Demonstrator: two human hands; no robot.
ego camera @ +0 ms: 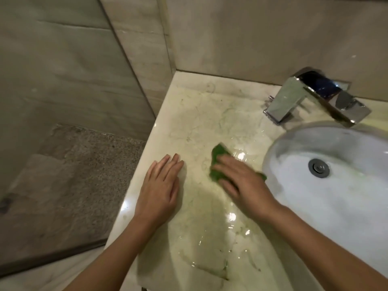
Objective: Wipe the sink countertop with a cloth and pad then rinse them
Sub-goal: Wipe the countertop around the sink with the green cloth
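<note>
A green scouring pad (218, 157) lies flat on the wet marble countertop (201, 120), left of the basin. My right hand (243, 183) presses down on the pad with straight fingers and covers most of it. A small green corner shows past the hand near the basin rim. My left hand (161, 187) rests flat on the counter near its left edge, fingers straight, holding nothing. No cloth is in view.
A white oval sink basin (294, 185) with a metal drain (318, 167) sits at the right. A chrome faucet (310, 97) stands behind it. Walls close the back and left corner. The counter's left edge drops to a speckled floor (84, 164) behind a glass panel.
</note>
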